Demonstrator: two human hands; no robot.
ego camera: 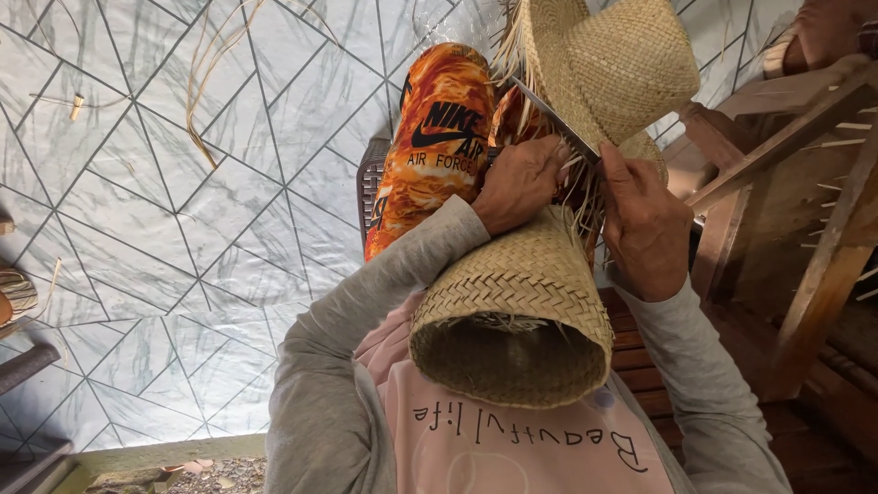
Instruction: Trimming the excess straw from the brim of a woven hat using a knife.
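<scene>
A woven straw hat crown (521, 311) lies in my lap with its open end facing me. My left hand (519, 183) grips its far edge where loose straw ends (585, 197) stick out. My right hand (645, 224) holds a thin metal blade (553, 119) that slants up to the left across those straw ends. Beyond the hands sits a second straw hat (613, 64) with a frayed rim, resting over my orange patterned trouser legs (430, 146).
A wooden chair frame (805, 210) stands close on the right, with a wooden slat seat (631, 338) under me. The floor (165, 201) is pale marbled tile with dark lines; loose straw strands (206, 82) lie on it. A straw bundle (14, 293) sits at the left edge.
</scene>
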